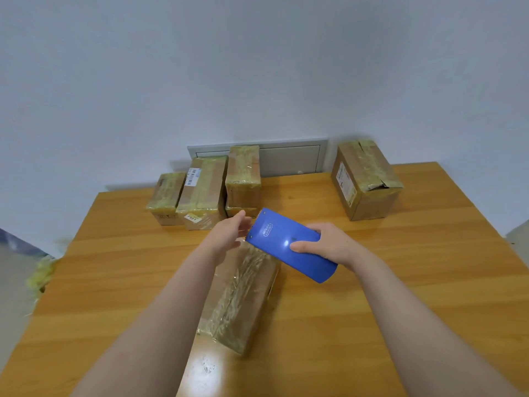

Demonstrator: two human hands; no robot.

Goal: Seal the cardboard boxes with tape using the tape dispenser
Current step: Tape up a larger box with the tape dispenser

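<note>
A long cardboard box point(240, 299) lies in the middle of the wooden table point(400, 296), its top wrapped in yellowish crinkled tape. My right hand point(329, 243) grips a blue tape dispenser point(286, 242) held just above the box's far end, its toothed edge pointing toward my left hand. My left hand point(229, 233) hovers at that toothed edge with fingers spread, over the far end of the box. Whether it pinches a tape end I cannot tell.
Three taped boxes point(200, 190) stand together at the table's far edge, left of centre. A bigger taped box point(366, 179) with a torn corner sits at the far right. A grey wall panel point(289, 159) is behind them. Crumpled tape point(41, 275) hangs off the left edge.
</note>
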